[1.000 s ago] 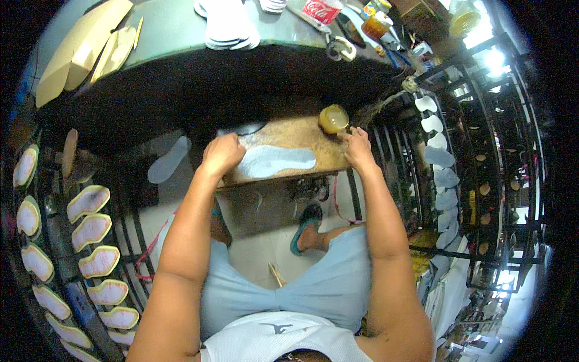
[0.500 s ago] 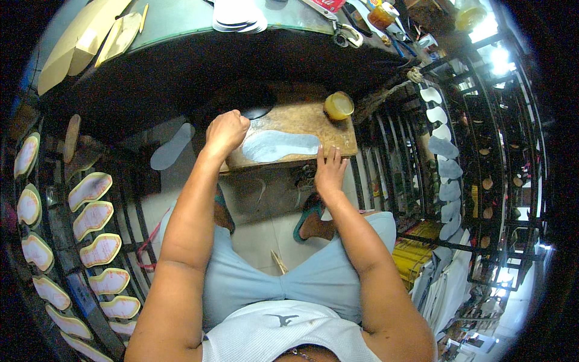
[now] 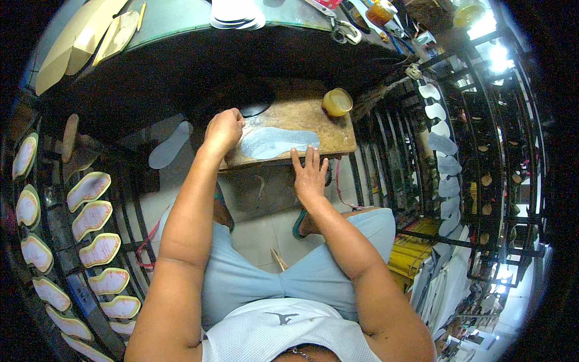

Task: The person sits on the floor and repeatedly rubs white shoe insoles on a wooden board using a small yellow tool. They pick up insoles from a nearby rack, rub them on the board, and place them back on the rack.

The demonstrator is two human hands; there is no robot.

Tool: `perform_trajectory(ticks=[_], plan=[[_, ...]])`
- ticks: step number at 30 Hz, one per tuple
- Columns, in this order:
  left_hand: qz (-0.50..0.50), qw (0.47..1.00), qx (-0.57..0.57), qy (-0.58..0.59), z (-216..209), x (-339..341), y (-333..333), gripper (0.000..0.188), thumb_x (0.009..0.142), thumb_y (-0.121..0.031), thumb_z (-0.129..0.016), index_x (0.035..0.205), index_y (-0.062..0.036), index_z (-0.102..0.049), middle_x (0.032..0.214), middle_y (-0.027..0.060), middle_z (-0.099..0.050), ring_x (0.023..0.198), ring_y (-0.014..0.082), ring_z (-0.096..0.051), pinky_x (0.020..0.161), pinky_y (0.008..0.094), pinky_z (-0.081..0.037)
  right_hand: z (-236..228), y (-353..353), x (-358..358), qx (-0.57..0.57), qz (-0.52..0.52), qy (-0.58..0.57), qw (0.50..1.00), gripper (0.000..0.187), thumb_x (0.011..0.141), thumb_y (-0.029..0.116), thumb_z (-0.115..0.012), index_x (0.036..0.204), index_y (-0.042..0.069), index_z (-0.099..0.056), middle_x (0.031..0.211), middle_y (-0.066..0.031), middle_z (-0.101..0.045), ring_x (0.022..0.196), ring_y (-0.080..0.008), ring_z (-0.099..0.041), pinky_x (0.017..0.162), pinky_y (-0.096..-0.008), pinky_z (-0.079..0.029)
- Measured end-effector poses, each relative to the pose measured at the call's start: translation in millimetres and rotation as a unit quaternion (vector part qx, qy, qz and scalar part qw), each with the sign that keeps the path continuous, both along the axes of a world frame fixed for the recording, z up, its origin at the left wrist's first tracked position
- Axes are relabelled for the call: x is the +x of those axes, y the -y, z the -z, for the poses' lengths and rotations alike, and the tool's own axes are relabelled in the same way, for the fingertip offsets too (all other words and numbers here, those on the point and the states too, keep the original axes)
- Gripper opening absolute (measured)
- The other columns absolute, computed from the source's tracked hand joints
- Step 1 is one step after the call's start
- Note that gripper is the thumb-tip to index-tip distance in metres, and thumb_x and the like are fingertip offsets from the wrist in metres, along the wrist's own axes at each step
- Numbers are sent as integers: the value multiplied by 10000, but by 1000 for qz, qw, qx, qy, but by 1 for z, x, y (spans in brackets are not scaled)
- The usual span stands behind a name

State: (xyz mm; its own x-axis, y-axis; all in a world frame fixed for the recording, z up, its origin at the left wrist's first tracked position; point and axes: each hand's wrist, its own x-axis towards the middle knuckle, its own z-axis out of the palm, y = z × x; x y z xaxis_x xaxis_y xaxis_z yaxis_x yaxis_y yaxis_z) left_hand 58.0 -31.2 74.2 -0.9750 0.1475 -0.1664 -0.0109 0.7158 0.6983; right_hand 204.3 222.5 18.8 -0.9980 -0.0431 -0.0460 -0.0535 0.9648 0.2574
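Presently hands apart: left hand [image 3: 224, 130] curled at left edge of bench [image 3: 336, 136], grip unclear; right hand [image 3: 311, 176] splayed on grey insole [image 3: 271, 141] by near edge.

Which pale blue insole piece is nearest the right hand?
The pale blue insole piece on the brown wooden board, the right hand at its near edge; another is left of the board, the rest far right.
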Motion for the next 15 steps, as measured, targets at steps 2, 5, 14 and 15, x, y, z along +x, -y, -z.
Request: perform_trajectory(ticks=[2, 5, 14, 15], plan=[[2, 1000, 11, 0, -1, 0, 1, 197, 876, -232, -682, 918, -41, -706, 926, 209, -715, 919, 383, -687, 822, 477, -526, -2, -5, -2, 16, 56, 25, 998, 716, 892, 115, -569, 1556, 212, -322, 1549, -264, -328, 1473, -413, -242, 1134, -670, -187], [17, 1000, -12, -10, -3, 1, 4, 269, 843, -290, -702, 961, -48, -709, 940, 202, -715, 916, 368, -688, 818, 455, -532, -12, -36, -22, 56, 165, 26, 984, 628, 957, 183, -499, 1561, 210, -329, 1576, -252, -305, 1494, -419, -196, 1135, -689, -162], [18, 1000, -3, 7, -4, 1, -3, 250, 828, -255, -664, 919, -30, -721, 933, 226, -715, 921, 389, -689, 853, 470, -534, 2, 15, -18, -4, -28, -20, 999, 739, 893, 67, -545, 1564, 235, -282, 1569, -250, -297, 1468, -396, -268, 1142, -643, -223], [20, 1000, -3, 10, -4, 1, -2, 250, 828, -254, -664, 921, -29, -721, 935, 228, -715, 922, 390, -689, 854, 470, -533, 0, 19, -15, -23, -31, 10, 999, 754, 879, 47, -552, 1558, 246, -294, 1570, -248, -290, 1469, -399, -261, 1142, -644, -223]])
